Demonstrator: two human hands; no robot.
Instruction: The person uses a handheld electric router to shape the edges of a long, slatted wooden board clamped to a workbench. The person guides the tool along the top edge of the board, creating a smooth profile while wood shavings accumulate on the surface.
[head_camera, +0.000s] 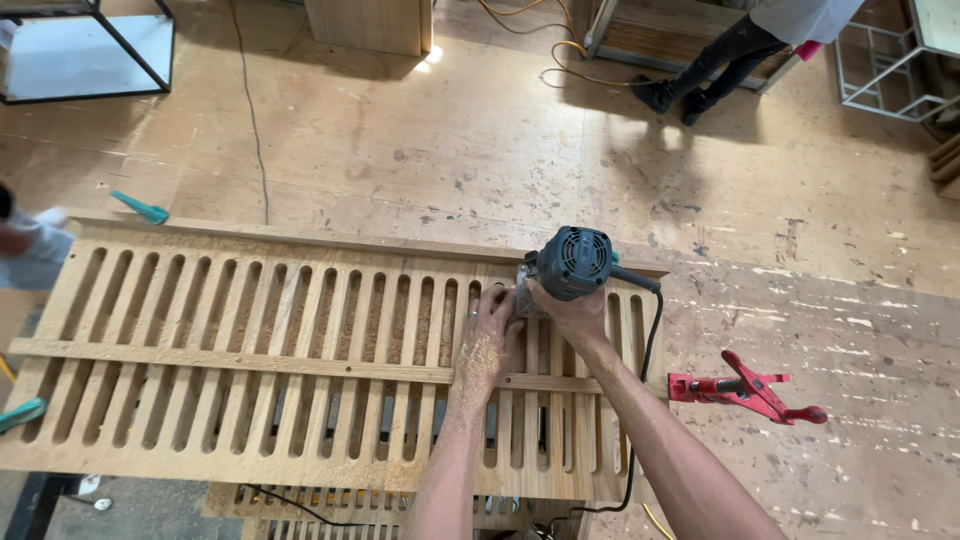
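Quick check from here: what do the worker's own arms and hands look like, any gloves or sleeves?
No gloves and no sleeves in view: both forearms are bare. The left hand and its forearm are dusted with sawdust. The right hand shows no rings or watch.

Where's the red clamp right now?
In the head view the red clamp lies on the floor at lower right, just past the right end of the slatted wooden panel, to the right of the right hand and the router's black cord.
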